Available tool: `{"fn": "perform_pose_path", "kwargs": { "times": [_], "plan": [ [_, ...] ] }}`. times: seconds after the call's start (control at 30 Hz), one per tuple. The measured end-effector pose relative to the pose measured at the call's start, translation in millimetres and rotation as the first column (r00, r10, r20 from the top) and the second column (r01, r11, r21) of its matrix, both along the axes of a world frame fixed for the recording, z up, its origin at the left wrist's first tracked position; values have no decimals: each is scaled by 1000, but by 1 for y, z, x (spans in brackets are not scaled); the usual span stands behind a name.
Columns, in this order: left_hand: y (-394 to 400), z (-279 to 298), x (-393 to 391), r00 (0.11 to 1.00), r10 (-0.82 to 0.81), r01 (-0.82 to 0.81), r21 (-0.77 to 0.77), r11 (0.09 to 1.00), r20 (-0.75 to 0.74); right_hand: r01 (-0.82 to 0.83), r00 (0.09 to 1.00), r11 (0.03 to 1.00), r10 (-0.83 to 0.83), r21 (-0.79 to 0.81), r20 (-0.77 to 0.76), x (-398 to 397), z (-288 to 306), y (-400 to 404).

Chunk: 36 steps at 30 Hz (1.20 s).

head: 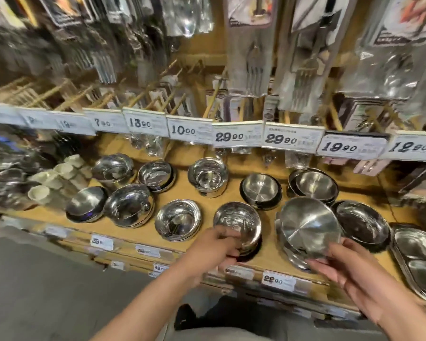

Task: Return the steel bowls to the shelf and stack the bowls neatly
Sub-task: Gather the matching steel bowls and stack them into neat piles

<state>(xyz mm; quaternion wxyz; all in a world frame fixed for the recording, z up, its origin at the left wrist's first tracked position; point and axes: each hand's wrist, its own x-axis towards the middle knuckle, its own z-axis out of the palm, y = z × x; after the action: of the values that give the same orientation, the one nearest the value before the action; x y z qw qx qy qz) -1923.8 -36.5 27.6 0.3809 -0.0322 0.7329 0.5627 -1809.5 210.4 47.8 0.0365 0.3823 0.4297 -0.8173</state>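
Several stacks of shiny steel bowls stand in two rows on a wooden shelf point(271, 257). My left hand point(214, 249) grips the near rim of a bowl stack point(236, 221) at the shelf's front middle. My right hand point(340, 264) holds a brushed steel bowl point(308, 225) by its near rim, tilted with its underside facing me, above a low stack of bowls point(293, 257) at the front right. Another wide bowl stack point(362, 223) sits just right of it.
Divided steel trays point(416, 257) lie at the far right. White cups point(47, 185) stand at the left. Price tags point(236, 136) line a rail above the bowls, with packaged cutlery point(251, 57) hanging overhead. Grey floor lies below the shelf edge.
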Motion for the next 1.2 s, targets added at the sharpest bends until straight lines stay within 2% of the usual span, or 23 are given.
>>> {"fn": "perform_pose_path", "kwargs": {
  "times": [0.17,0.33,0.47,0.57,0.63,0.77,1.0,1.1,1.2],
  "plan": [
    [-69,4,-13,978,209,-209,15,978,20,-113,990,992,109,-48,-92,-33,7,-36],
    [-127,-3,-20,892,449,-450,-5,893,54,-259,957,959,239,-113,-164,-65,-1,-78],
    [-168,-19,-33,847,526,-526,-25,850,81,-316,937,945,297,-83,-184,-85,-9,-116],
    [-195,-32,-58,786,612,-611,-35,791,89,-360,918,933,359,29,-168,-96,-20,-141],
    [-213,-41,-81,757,651,-648,-54,759,65,-319,940,947,320,28,-118,-105,-28,-156],
    [-246,-57,-128,785,613,-608,-84,790,84,-224,974,974,223,-38,-46,-126,-39,-196],
    [-268,-76,-188,902,375,-353,-134,926,214,-33,998,999,34,-13,62,-142,-61,-262],
    [-266,-86,-201,920,342,-297,-229,927,192,54,993,998,-55,7,106,-131,-67,-276],
    [-264,-89,-207,920,349,-304,-240,922,176,97,987,995,-98,17,129,-122,-70,-282]
  ]
}}
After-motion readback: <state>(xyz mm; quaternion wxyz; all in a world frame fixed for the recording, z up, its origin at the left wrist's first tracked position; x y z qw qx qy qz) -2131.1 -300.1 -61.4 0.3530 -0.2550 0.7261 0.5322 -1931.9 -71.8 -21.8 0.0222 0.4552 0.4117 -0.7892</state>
